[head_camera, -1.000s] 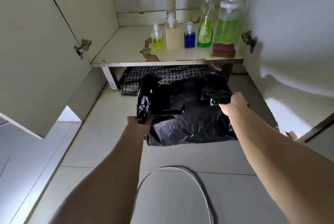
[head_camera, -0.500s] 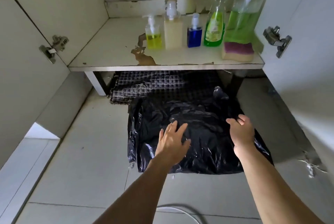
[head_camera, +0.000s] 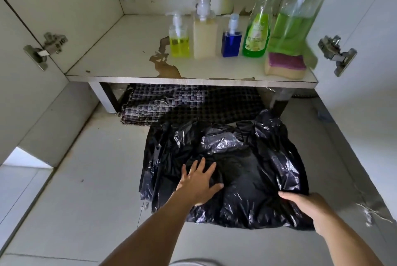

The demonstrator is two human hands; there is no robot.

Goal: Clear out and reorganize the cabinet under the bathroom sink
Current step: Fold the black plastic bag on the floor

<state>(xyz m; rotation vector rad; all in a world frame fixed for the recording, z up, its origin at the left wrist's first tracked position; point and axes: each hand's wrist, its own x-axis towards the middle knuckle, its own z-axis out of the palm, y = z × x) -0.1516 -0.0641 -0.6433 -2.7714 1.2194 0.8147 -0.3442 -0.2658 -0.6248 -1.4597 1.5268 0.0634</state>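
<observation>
Black plastic trash bag (head_camera: 247, 158) is spread out crumpled and glossy on the tile floor, right in front of the open cabinet (head_camera: 86, 29). Its far edge touches a folded checkered cloth (head_camera: 163, 102) tucked under the cabinet floor. Up on the peeling cabinet floor, far right side, there's a row: small pump bottle with yellow liquid (head_camera: 179, 37), taller cream one (head_camera: 204, 34), little blue one (head_camera: 231, 38), green dish soap bottle (head_camera: 258, 25), big green pump dispenser (head_camera: 296, 14). A purple-topped sponge (head_camera: 285, 65) lies in front of that last one.
</observation>
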